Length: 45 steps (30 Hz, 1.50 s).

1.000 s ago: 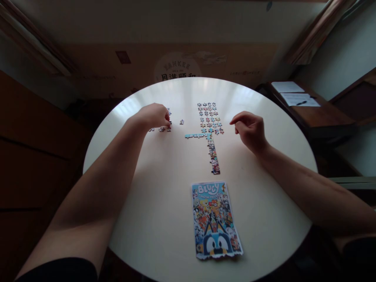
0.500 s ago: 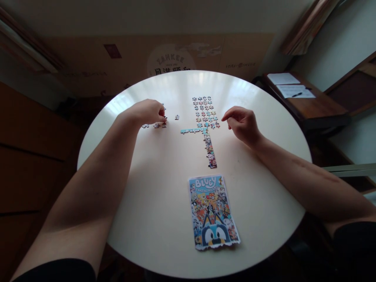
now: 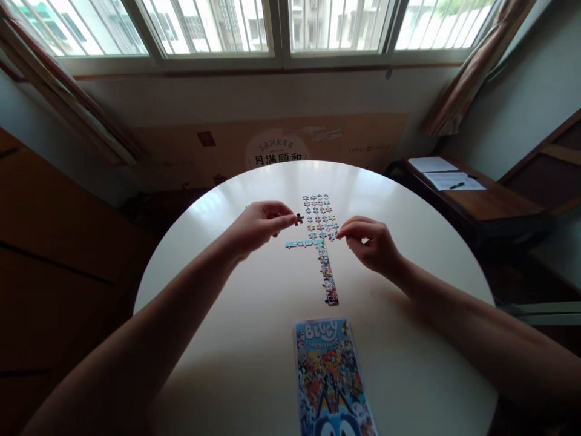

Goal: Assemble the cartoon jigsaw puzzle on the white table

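Between the thumb and fingers of my left hand [image 3: 261, 227], a small dark jigsaw piece [image 3: 299, 219] is held above the table, left of the rows of loose jigsaw pieces [image 3: 319, 211]. My right hand [image 3: 372, 242] is at the right side of those rows, fingers loosely bent and fingertips at the nearest pieces; nothing shows in its grasp. Just below the rows, joined pieces form a light-blue strip [image 3: 299, 244] running left and a colourful strip [image 3: 327, 275] running toward me. The other loose pieces on the left are mostly hidden by my left hand.
A picture sheet [image 3: 329, 369] with "Bluey" lettering lies on the round white table [image 3: 227, 345] near me. To the right, a wooden side table [image 3: 472, 194] carries papers [image 3: 447, 180] and a pen [image 3: 457, 185]. Windows [image 3: 218, 27] and a cardboard panel [image 3: 363, 136] are beyond.
My left hand has lifted a jigsaw piece from the left group and carried it right, toward the rows. My right hand has moved slightly closer to the rows. The view has tilted up.
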### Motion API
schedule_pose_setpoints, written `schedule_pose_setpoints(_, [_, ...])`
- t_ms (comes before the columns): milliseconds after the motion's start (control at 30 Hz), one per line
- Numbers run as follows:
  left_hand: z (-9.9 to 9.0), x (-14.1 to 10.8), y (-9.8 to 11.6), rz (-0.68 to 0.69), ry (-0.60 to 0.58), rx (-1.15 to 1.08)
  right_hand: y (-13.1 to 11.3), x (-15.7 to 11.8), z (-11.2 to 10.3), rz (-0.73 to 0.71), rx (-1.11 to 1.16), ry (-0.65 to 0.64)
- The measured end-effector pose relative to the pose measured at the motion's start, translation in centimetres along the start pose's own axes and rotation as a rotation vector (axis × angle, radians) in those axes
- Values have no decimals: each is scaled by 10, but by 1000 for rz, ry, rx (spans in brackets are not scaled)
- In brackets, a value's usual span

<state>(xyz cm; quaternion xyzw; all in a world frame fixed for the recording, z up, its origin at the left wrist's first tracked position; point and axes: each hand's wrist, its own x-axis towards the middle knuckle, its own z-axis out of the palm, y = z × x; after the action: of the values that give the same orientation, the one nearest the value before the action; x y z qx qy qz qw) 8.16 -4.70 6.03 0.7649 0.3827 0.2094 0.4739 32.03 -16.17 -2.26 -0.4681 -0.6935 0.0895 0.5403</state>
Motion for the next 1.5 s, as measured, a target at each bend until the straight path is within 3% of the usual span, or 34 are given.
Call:
schedule_pose_setpoints(167, [32, -26, -29, -203, -10, -387, -16, -4, 6, -106, 14, -73])
schedule_pose_setpoints(267, [43, -35, -40, -252, -31, -476, -23, -5, 10, -155, -2, -116])
schedule_pose_setpoints(500, [56, -42, -46, -200, -58, -387, -25, -7, 19, -139, 27, -183])
schedule_pose_setpoints(667, [62, -43, -49, -83, -71, -282, -25, -7, 23, -171, 38, -221])
schedule_pose_setpoints(1100, [62, -47, -49, 65, -35, -92, -24, -9, 21, -224, 11, -264])
schedule_pose_setpoints(1300, [48, -45, -49, 79, 15, 287, -20, -10, 22, -214, -35, -226])
schedule_pose_setpoints(1400, [25, -40, -53, 14, 43, 509, -17, -10, 20, -190, -46, -218])
schedule_pose_setpoints(1500, [-4, -34, -60, -134, 4, 609, -14, -10, 17, -169, -38, -228])
